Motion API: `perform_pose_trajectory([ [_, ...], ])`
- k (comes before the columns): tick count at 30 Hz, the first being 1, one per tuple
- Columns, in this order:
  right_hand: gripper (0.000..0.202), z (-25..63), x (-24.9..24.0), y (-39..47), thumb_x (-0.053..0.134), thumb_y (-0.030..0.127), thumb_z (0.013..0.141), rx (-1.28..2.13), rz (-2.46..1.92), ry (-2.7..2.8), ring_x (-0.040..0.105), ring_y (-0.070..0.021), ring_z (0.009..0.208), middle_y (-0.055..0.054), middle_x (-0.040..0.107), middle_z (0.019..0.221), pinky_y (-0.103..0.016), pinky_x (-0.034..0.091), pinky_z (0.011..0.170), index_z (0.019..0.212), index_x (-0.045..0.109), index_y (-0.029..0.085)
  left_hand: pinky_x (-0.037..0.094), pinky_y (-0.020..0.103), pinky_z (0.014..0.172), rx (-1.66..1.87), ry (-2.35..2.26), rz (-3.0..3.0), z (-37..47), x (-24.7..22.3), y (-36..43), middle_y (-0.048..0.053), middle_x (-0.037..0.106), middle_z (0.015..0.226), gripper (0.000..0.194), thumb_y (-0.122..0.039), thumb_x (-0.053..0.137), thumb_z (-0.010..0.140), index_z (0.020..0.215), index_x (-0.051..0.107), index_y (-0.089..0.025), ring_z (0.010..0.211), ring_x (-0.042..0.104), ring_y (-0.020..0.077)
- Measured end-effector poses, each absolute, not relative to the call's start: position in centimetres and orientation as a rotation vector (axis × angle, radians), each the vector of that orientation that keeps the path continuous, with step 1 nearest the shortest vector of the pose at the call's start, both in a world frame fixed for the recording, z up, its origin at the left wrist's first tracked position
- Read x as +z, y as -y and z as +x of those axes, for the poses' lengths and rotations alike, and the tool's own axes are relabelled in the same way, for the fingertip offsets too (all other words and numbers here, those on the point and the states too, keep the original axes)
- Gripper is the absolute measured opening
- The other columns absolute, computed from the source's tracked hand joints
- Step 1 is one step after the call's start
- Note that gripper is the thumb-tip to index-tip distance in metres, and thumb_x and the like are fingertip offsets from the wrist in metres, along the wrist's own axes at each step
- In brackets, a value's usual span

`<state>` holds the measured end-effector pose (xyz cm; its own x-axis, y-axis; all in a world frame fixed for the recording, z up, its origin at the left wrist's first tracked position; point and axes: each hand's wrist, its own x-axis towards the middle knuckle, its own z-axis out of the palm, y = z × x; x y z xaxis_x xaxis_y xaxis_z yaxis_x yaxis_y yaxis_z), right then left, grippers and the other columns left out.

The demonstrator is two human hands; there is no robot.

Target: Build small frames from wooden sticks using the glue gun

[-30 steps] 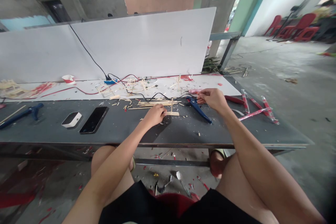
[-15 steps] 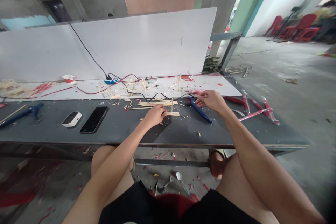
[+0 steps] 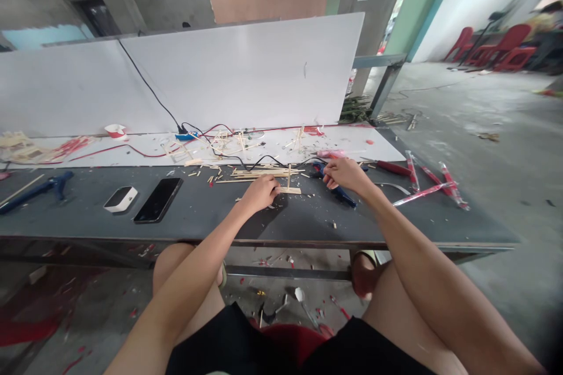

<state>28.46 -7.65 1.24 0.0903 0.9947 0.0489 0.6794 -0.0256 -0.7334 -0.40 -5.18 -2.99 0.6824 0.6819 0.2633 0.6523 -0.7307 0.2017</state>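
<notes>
My left hand (image 3: 263,190) is closed, its fingertips pinching the left end of a small frame of thin wooden sticks (image 3: 291,190). This flat piece lies on the grey tabletop, with one short stick (image 3: 289,176) standing upright from it. My right hand (image 3: 343,176) is over a blue glue gun (image 3: 344,196), hiding its middle. Its fingers are bent together; whether they hold anything small, or touch the glue gun, is hidden. Behind my left hand lies a bundle of loose wooden sticks (image 3: 250,174).
A black phone (image 3: 158,201) and a white box (image 3: 121,199) lie left, beyond them another blue tool (image 3: 35,192). Red wrapped sticks (image 3: 453,184) and a red-handled tool (image 3: 393,168) lie right. A black cable (image 3: 264,158) crosses behind the sticks. A white board (image 3: 197,82) stands at the back.
My right hand has moved left and slightly down, over the blue glue gun, and its fingers have drawn together. My left hand and the stick frame stay in place.
</notes>
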Motion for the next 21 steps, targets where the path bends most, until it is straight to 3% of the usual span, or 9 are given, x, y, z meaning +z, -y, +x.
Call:
perform_pose_trajectory([
  [4, 0.029, 28.1, 1.5, 7.9, 0.065, 0.034, 0.089, 0.673, -1.837, 1.784, 0.063, -0.0147, 0.044, -0.003, 0.068, 0.053, -0.025, 0.053, 0.051, 0.066, 0.065, 0.018, 0.050, 0.037, 0.089, 0.492, -1.115, 2.796, -0.4, -2.8, 5.3, 0.012, 0.068, 0.099, 0.021, -0.021, 0.052, 0.098, 0.096, 0.072, -0.016, 0.101, 0.065, 0.0262],
  [7, 0.004, 28.2, 1.7, 8.1, 0.072, 0.022, 0.078, 0.591, -1.879, 1.889, 0.065, -0.0153, 0.049, 0.002, 0.068, 0.055, -0.025, 0.053, 0.059, 0.079, 0.072, 0.017, 0.050, 0.037, 0.089, 0.486, -1.113, 2.800, -0.4, -2.8, 5.3, 0.012, 0.068, 0.100, 0.021, -0.020, 0.052, 0.098, 0.096, 0.072, -0.016, 0.102, 0.064, 0.0265],
  [9, 0.014, 28.4, 1.9, 8.2, 0.072, 0.015, 0.074, 0.545, -1.896, 1.892, 0.066, -0.0160, 0.052, 0.002, 0.069, 0.060, -0.027, 0.053, 0.065, 0.088, 0.075, 0.017, 0.050, 0.037, 0.089, 0.483, -1.111, 2.799, -0.4, -2.9, 5.3, 0.013, 0.068, 0.100, 0.021, -0.020, 0.052, 0.098, 0.096, 0.072, -0.015, 0.103, 0.064, 0.0268],
  [13, 0.012, 28.9, 2.0, 8.1, 0.064, 0.020, 0.083, 0.382, -1.935, 1.804, 0.069, -0.0194, 0.061, -0.003, 0.072, 0.066, -0.030, 0.050, 0.072, 0.085, 0.075, 0.016, 0.050, 0.037, 0.089, 0.491, -1.119, 2.798, -0.5, -3.1, 5.2, 0.012, 0.068, 0.101, 0.020, -0.020, 0.053, 0.098, 0.097, 0.073, -0.015, 0.103, 0.064, 0.0267],
  [17, 0.021, 28.6, 1.6, 7.8, 0.060, 0.031, 0.089, 0.319, -1.747, 1.667, 0.067, -0.0179, 0.059, -0.005, 0.074, 0.070, -0.030, 0.050, 0.069, 0.080, 0.072, 0.017, 0.050, 0.037, 0.089, 0.500, -1.123, 2.793, -0.4, -3.1, 5.2, 0.012, 0.068, 0.100, 0.021, -0.021, 0.053, 0.098, 0.097, 0.073, -0.015, 0.101, 0.064, 0.0259],
  [21, 0.019, 26.8, 0.8, 7.7, 0.067, 0.028, 0.083, 0.438, -1.445, 1.645, 0.064, -0.0139, 0.055, -0.005, 0.076, 0.087, -0.027, 0.049, 0.060, 0.098, 0.074, 0.018, 0.050, 0.036, 0.090, 0.516, -1.127, 2.797, -0.3, -2.9, 5.4, 0.012, 0.068, 0.099, 0.019, -0.022, 0.056, 0.097, 0.096, 0.073, -0.015, 0.100, 0.065, 0.0258],
])
